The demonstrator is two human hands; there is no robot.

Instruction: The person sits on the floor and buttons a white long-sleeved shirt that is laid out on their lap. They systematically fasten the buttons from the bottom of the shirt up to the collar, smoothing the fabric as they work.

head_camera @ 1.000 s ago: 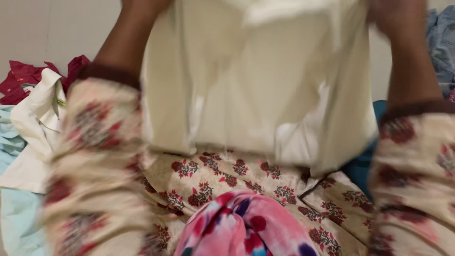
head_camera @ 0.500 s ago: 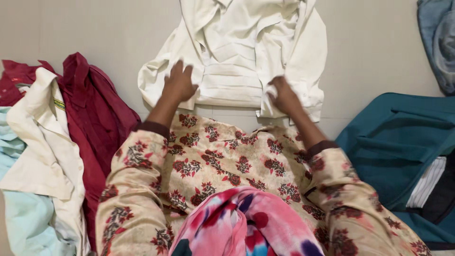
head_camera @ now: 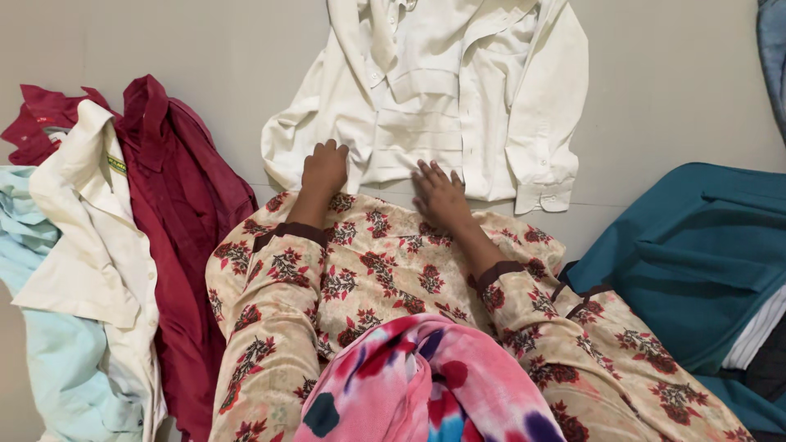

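Cream shirt (head_camera: 458,106) lies flat on floor (head_camera: 164,49), long axis running away from fingers, collar far, hem at fingertips. Left hand (head_camera: 324,168) curled, knuckles on hem, grip unclear. Right hand (head_camera: 440,192) spread flat on hem, holding nothing.

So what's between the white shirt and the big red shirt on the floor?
Only bare floor, as the head view shows. The white shirt, under both hands, and the red shirt lie apart, not touching.
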